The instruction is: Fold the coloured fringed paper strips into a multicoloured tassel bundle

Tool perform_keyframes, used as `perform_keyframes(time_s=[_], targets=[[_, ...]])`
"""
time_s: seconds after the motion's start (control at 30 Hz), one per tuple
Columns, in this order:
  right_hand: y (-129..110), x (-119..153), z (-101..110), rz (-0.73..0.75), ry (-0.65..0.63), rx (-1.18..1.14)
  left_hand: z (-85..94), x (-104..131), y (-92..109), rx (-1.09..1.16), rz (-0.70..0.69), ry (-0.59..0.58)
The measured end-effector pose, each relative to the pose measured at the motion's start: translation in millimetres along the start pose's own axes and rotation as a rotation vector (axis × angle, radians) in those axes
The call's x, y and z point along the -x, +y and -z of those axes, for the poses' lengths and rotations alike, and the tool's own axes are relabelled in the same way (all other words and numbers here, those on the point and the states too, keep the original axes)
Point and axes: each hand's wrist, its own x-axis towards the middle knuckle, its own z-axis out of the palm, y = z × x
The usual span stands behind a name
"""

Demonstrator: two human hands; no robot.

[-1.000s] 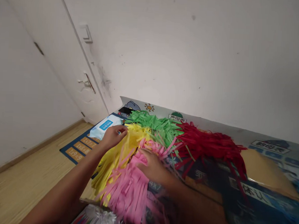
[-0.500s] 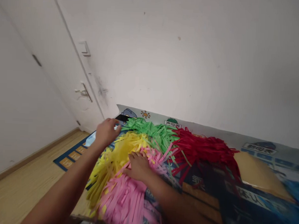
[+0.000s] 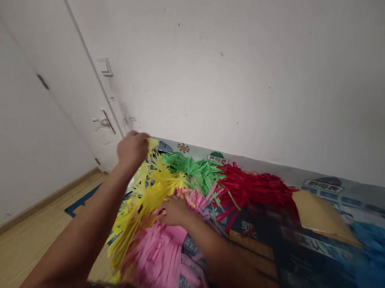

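Observation:
My left hand (image 3: pixel 132 149) is raised at the far left of the pile, its fingers closed on the end of a fringed yellow paper piece. Yellow paper strips (image 3: pixel 154 193) hang from that hand down into the heap. My right hand (image 3: pixel 174 209) lies low in the middle of the pile, fingers curled into the pink paper strips (image 3: pixel 161 254) where they meet the yellow. Its fingertips are partly hidden among the strips. Green paper strips (image 3: pixel 194 165) lie behind both hands, and red paper strips (image 3: pixel 257 188) spread to the right.
A tan flat packet (image 3: pixel 324 217) lies right of the red strips, with blurred blue strips (image 3: pixel 373 256) beyond. Printed learning sheets (image 3: pixel 254 246) cover the surface, their edge curling against the white wall (image 3: pixel 234 86). A door (image 3: pixel 85 95) stands at left above a wooden floor (image 3: pixel 45 235).
My left hand has risen slightly leftward and now holds up yellow strips; before, it was near the back edge with fingers loose. My right hand stays on the pile, its fingers more curled.

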Motion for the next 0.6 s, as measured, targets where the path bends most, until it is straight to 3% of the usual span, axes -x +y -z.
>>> perform_keyframes(time_s=[0.1, 0.13, 0.2, 0.27, 0.33, 0.37, 0.53, 0.6], targets=[[-16.1, 19.6, 21.2, 0.02, 0.125, -0.2, 15.9, 33.9, 47.3, 0.056, -0.295, 0.046], [-21.3, 31.0, 29.2, 0.018, 0.175, -0.286, 16.6, 52.7, 60.1, 0.075, -0.486, 0.145], [-28.3, 58.5, 45.4, -0.006, 0.276, -0.634, 12.4, 92.9, 78.1, 0.148, -0.662, 0.38], [-28.3, 87.9, 59.8, -0.051, 0.377, -1.142, 2.7, 129.0, 90.2, 0.265, -0.691, 0.471], [-19.8, 115.4, 71.3, -0.112, 0.468, -1.533, -10.2, 157.1, 103.4, 0.386, -0.66, 0.453], [-12.5, 128.2, 76.1, -0.146, 0.511, -1.604, -17.0, 168.2, 111.6, 0.435, -0.649, 0.421], [39.9, 198.4, 110.7, -0.32, 0.892, -1.603, -49.7, 198.5, 155.9, 0.558, -0.718, 0.203], [56.4, 236.2, 132.4, -0.373, 1.107, -1.415, -60.7, 201.7, 167.5, 0.578, -0.775, 0.144]])
